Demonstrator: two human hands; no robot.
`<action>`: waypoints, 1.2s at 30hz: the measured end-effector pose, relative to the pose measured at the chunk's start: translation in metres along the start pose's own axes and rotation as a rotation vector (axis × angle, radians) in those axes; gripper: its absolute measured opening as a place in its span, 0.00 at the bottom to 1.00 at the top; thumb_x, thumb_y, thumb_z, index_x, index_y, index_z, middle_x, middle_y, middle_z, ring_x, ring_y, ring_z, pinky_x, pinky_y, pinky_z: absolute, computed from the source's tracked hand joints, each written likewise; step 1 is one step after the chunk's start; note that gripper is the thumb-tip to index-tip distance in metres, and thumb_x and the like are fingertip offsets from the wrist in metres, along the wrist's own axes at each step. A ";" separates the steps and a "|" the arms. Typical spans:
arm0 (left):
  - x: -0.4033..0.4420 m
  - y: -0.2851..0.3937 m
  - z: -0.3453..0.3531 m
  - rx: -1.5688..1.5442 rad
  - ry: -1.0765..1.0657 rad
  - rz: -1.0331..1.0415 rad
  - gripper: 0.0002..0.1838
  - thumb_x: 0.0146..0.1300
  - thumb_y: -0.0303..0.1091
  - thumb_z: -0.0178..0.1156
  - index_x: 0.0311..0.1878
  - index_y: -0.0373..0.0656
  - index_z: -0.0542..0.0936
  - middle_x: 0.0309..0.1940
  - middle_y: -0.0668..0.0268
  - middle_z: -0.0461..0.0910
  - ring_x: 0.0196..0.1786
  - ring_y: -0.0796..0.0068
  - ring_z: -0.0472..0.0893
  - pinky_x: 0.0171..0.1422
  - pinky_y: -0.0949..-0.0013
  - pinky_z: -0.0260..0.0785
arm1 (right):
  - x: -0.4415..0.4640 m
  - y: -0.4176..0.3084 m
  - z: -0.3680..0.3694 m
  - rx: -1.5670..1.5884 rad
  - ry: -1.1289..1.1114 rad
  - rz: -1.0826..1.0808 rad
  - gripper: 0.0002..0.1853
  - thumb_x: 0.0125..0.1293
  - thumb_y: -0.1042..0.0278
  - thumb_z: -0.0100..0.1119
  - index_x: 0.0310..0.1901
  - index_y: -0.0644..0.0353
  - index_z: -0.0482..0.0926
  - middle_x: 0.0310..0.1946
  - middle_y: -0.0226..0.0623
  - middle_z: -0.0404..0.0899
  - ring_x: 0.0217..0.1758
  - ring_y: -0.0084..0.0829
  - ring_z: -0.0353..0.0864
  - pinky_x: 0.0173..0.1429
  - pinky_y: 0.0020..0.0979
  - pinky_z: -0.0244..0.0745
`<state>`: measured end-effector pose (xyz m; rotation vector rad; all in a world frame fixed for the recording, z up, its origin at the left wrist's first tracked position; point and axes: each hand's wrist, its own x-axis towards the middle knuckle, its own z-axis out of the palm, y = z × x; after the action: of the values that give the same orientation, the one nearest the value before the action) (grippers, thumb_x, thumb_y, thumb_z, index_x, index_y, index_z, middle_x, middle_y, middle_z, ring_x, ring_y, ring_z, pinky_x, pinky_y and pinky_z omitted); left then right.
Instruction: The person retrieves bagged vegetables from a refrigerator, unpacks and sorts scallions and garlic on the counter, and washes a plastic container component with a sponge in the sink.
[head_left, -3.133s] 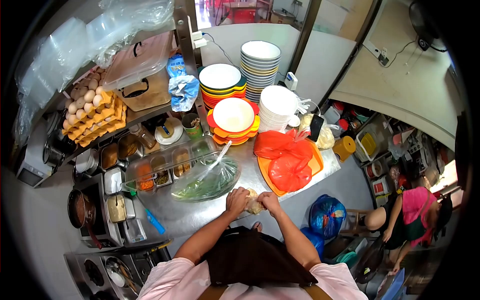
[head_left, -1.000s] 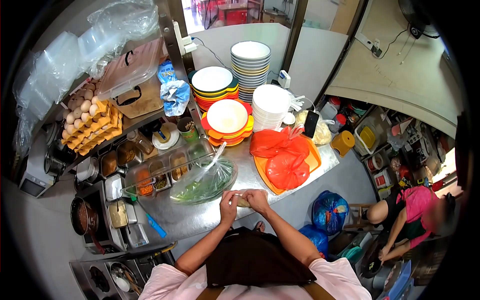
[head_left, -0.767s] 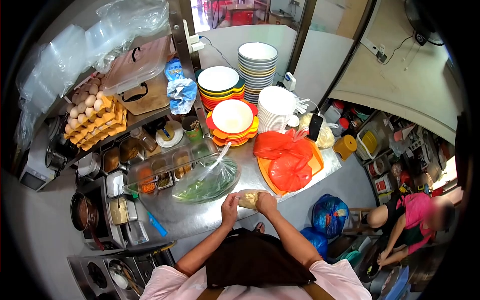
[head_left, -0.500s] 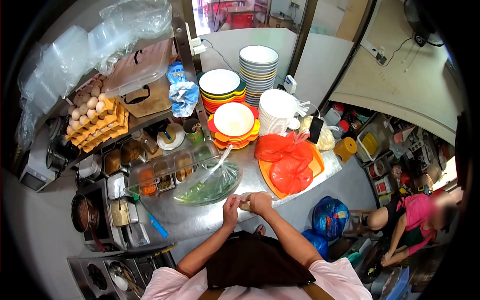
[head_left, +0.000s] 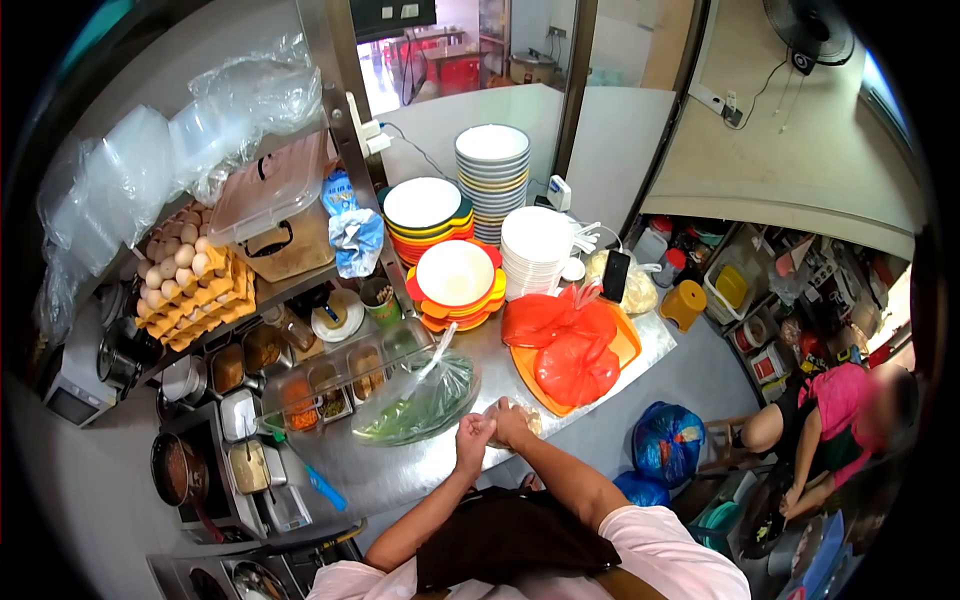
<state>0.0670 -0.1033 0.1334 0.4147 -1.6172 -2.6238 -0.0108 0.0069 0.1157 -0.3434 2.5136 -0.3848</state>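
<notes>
The right hand [head_left: 512, 424] grasps a small, pale yellow bag [head_left: 533, 423] (partly hidden); the left hand's [head_left: 475, 433] grip I cannot tell.

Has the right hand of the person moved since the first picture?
Yes. Judged against the orange tray, the right hand has moved leftward, away from the tray's near corner and closer to the left hand.

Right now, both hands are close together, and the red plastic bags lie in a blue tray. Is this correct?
The tray is orange, not blue, as the head view shows. The red plastic bags do lie in it, and the left hand and right hand are close together.
</notes>
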 end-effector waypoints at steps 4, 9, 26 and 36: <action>0.009 0.004 0.002 0.078 0.003 -0.005 0.13 0.65 0.20 0.61 0.50 0.41 0.72 0.34 0.73 0.76 0.36 0.85 0.74 0.44 0.79 0.68 | 0.005 0.013 0.027 -0.105 0.067 -0.078 0.28 0.64 0.50 0.65 0.64 0.50 0.80 0.69 0.52 0.65 0.68 0.60 0.69 0.68 0.54 0.73; 0.019 0.010 0.009 0.143 0.017 -0.024 0.11 0.66 0.20 0.59 0.50 0.40 0.73 0.31 0.71 0.77 0.32 0.84 0.75 0.39 0.78 0.68 | 0.001 0.026 0.024 0.129 0.243 -0.164 0.17 0.63 0.54 0.65 0.47 0.56 0.88 0.54 0.58 0.78 0.53 0.59 0.81 0.59 0.50 0.78; 0.050 0.020 0.004 -0.017 0.062 -0.020 0.07 0.71 0.23 0.55 0.50 0.39 0.73 0.32 0.67 0.78 0.29 0.78 0.79 0.35 0.73 0.77 | 0.007 0.035 0.012 1.483 0.153 0.333 0.08 0.63 0.79 0.65 0.44 0.61 0.84 0.33 0.35 0.85 0.30 0.29 0.83 0.33 0.31 0.81; 0.051 0.024 -0.009 -0.038 0.032 -0.091 0.08 0.71 0.24 0.56 0.51 0.39 0.73 0.34 0.65 0.80 0.30 0.78 0.79 0.35 0.74 0.76 | -0.029 0.042 -0.025 2.166 -0.282 0.199 0.11 0.68 0.75 0.56 0.52 0.61 0.78 0.49 0.44 0.83 0.48 0.39 0.82 0.48 0.34 0.82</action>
<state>0.0171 -0.1307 0.1403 0.5383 -1.5729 -2.6936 -0.0078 0.0598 0.1357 0.6449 0.7227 -2.1981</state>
